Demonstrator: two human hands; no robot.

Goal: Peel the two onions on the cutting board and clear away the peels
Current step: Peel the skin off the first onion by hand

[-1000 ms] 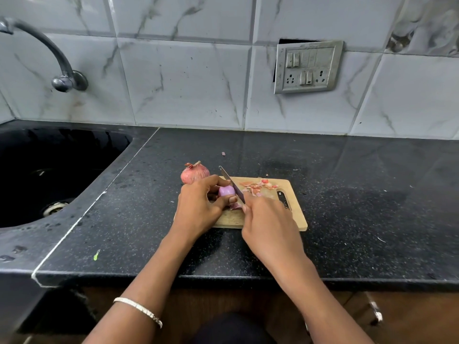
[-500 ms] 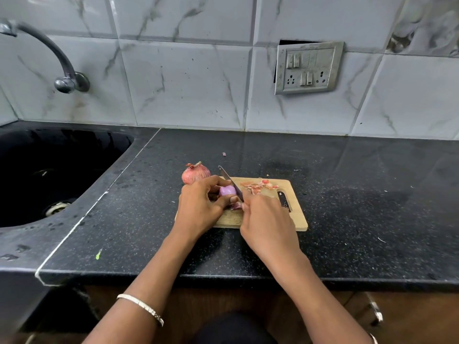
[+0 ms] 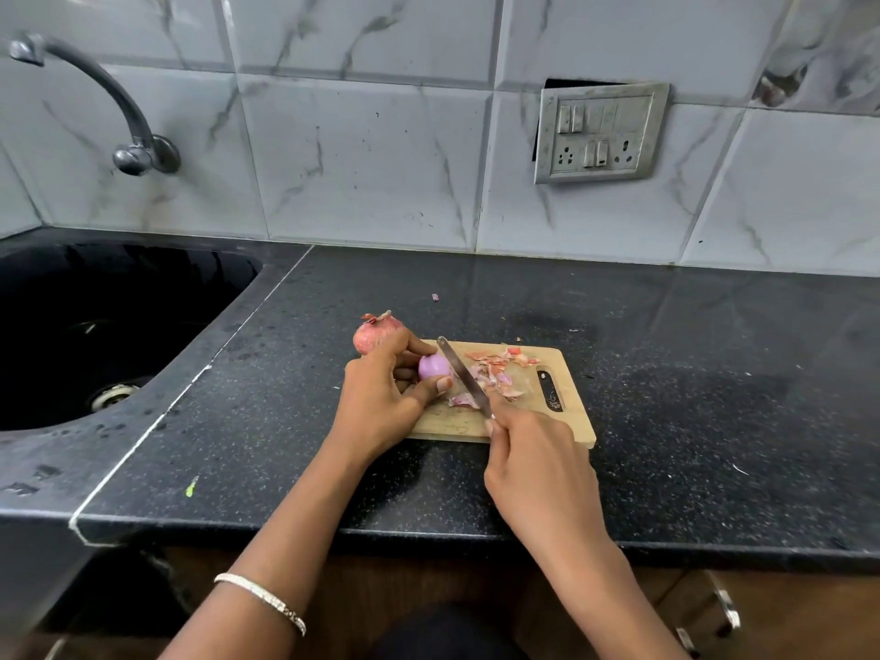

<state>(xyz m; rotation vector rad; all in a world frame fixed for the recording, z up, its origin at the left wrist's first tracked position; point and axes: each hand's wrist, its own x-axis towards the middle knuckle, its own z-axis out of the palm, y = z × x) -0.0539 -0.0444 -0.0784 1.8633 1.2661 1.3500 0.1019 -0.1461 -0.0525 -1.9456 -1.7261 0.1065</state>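
On the cutting board (image 3: 569, 423), the left hand (image 3: 381, 402) gripped a peeled onion (image 3: 433, 366); the right hand (image 3: 535, 464) clasped a knife (image 3: 464, 376) beside it.

Right hand (image 3: 538, 473) and knife (image 3: 464, 376) now farther back.

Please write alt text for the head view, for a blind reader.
A left hand holds a peeled onion over a cutting board; the right hand holds a knife beside it. Peels lie on the board; an unpeeled onion sits behind.
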